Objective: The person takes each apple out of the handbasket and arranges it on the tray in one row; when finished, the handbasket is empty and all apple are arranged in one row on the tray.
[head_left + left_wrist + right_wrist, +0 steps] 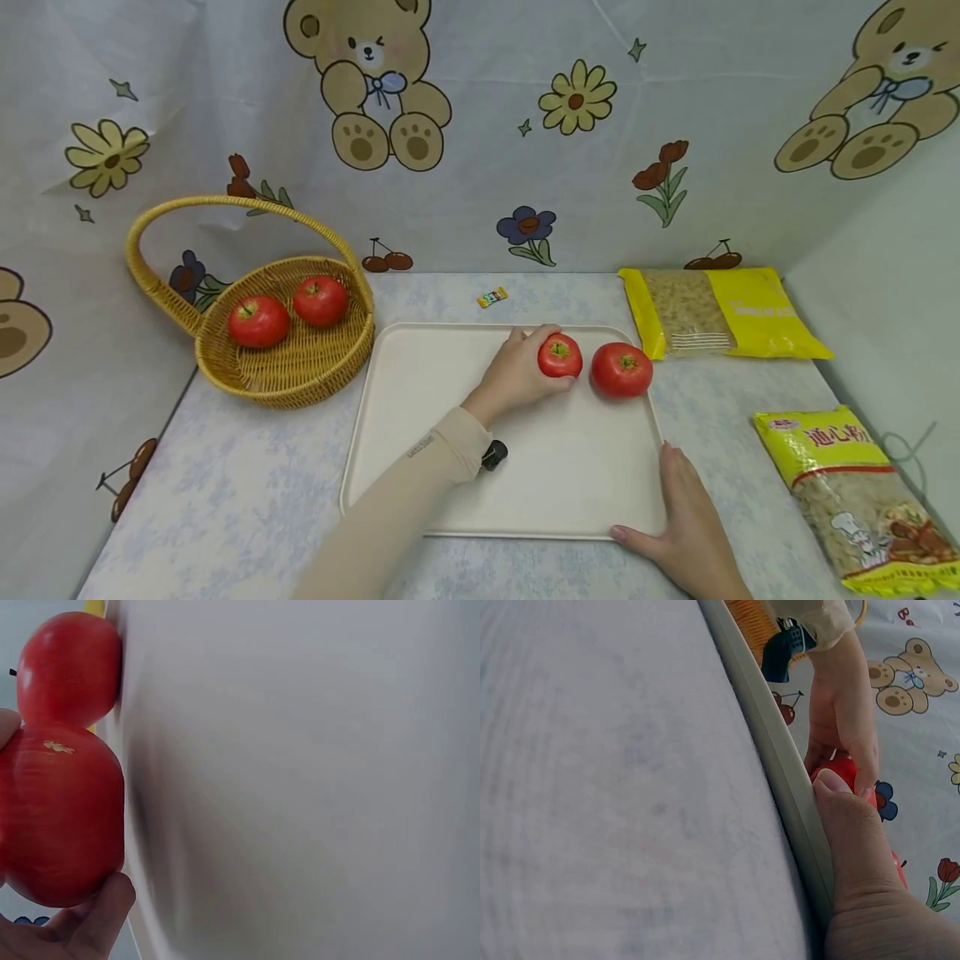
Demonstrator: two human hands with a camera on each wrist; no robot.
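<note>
While my left hand [520, 375] grasps 1 apple [561, 357], another apple [622, 372] flanks it (on the tray [570, 475]). My right hand [693, 525], straight-fingered, touches the tray's rim.

In the left wrist view I observe the left hand [94, 928] gripping a red apple [64, 817], a second apple [69, 667] partly behind it, beside a pale tray [300, 787].

The tray [573, 479] is plain off-white, the apples [622, 373] red. At the tray's ten o'clock the basket [300, 390] is golden; at two, a packet [726, 313] is mostly yellow. At twelve, the white backdrop [480, 183] carries tan bears [388, 104] and yellow flowers [577, 99].
</note>
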